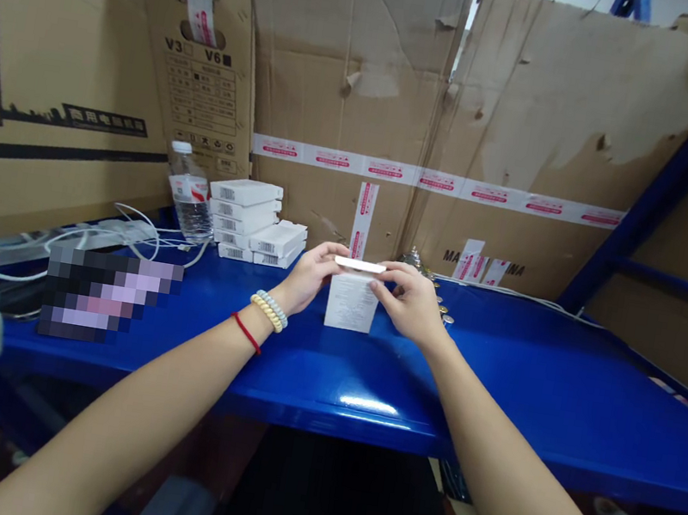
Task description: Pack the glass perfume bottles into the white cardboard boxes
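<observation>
A small white cardboard box [351, 304] with fine print on its face stands upright on the blue tabletop, straight ahead of me. Its top edge or flap shows as a bright white strip between my fingers. My left hand [310, 274] grips the box's upper left corner, fingers curled over the top. On the upper right corner, my right hand [410, 301] pinches it between thumb and fingers. Partly hidden behind my right hand are several small shiny metal pieces [447, 321], too small to name for sure.
Stacked white boxes [244, 216] stand at the back left beside a water bottle [190, 194]. White cables [27, 277] and a blurred-out item [108, 299] lie at left. Cardboard sheets [349, 102] wall the back; a blue post [666, 160] slants at right. The table's front edge [357, 425] is near me.
</observation>
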The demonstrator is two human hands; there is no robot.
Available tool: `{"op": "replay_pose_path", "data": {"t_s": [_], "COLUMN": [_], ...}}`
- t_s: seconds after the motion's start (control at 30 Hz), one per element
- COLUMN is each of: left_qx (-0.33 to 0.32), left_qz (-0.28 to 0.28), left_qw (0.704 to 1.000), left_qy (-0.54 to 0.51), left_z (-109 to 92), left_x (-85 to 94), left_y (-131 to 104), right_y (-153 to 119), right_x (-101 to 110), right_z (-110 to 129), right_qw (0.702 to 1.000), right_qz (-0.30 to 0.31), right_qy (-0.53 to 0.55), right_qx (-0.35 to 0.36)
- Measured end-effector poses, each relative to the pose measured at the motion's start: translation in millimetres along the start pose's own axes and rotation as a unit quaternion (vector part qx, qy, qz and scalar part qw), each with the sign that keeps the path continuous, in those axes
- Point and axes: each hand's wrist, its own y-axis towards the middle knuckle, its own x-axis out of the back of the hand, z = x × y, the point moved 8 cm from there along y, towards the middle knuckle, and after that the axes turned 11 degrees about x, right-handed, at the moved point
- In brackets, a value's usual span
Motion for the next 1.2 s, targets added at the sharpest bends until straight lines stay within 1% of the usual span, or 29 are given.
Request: {"op": "replay_pose_path", "data": {"t_s": [0.1, 0.17, 0.23, 0.3, 0.47, 0.5, 0.57, 0.63, 0.73, 0.8, 0.9, 0.97, 1.07, 1.13, 1.2], "left_qx": [-0.114, -0.155, -0.17, -0.176, -0.174, -0.178, -0.182, -0.165, -0.133, -0.124, -0.097, -0.071, -0.026, 0.017, 0.063], "left_qz": [-0.038, -0.027, 0.008, 0.021, -0.013, -0.01, 0.009, 0.039, 0.076, 0.088, 0.101, 0.108, 0.114, 0.12, 0.132], "left_qw": [0.991, 0.979, 0.972, 0.969, 0.966, 0.964, 0.962, 0.963, 0.966, 0.969, 0.977, 0.981, 0.985, 0.987, 0.986], "left_qy": [0.067, 0.127, 0.161, 0.17, 0.192, 0.196, 0.204, 0.208, 0.208, 0.194, 0.161, 0.147, 0.129, 0.105, 0.081], "left_z": [-20.8, -29.5, -32.2, -33.0, -32.2, -32.5, -31.5, -26.4, -16.5, -12.8, -8.8, -6.4, -2.5, 2.0, 7.3], "left_x": [6.1, 4.9, 1.6, 1.1, 3.9, 3.5, 2.6, 2.3, 1.7, 0.8, -0.7, -0.7, 1.7, 3.5, 4.3], "left_y": [-6.5, -11.1, -13.8, -15.2, -14.7, -14.8, -14.2, -11.7, -8.0, -6.9, -4.7, -2.7, 0.0, 0.7, -0.3], "right_y": [0.5, -0.8, -2.9, -5.1, -8.9, -8.3, -5.0, -1.9, -0.5, -1.2, -3.3, -4.2, -3.6, -3.1, -3.3], "right_x": [3.2, 5.1, 4.8, 2.9, 4.0, 3.4, 0.1, -3.1, -5.0, -6.9, -10.6, -11.6, -9.5, -8.0, -10.4], "right_z": [-0.8, -5.5, -11.5, -17.1, -23.6, -22.2, -15.8, -7.8, -1.2, -0.5, -2.5, -3.5, -2.0, 0.6, 6.2], "right_qw": [0.999, 0.996, 0.993, 0.99, 0.982, 0.983, 0.99, 0.996, 0.998, 0.998, 0.995, 0.995, 0.996, 0.996, 0.996], "right_qz": [-0.018, -0.034, -0.042, -0.047, -0.093, -0.088, -0.05, -0.006, 0.031, 0.05, 0.078, 0.086, 0.073, 0.063, 0.074], "right_qy": [0.036, 0.055, 0.068, 0.082, 0.103, 0.103, 0.09, 0.066, 0.047, 0.045, 0.051, 0.054, 0.056, 0.057, 0.056], "right_qx": [-0.025, -0.055, -0.082, -0.102, -0.13, -0.125, -0.095, -0.052, -0.012, -0.005, -0.017, -0.025, -0.022, -0.018, -0.004]}}
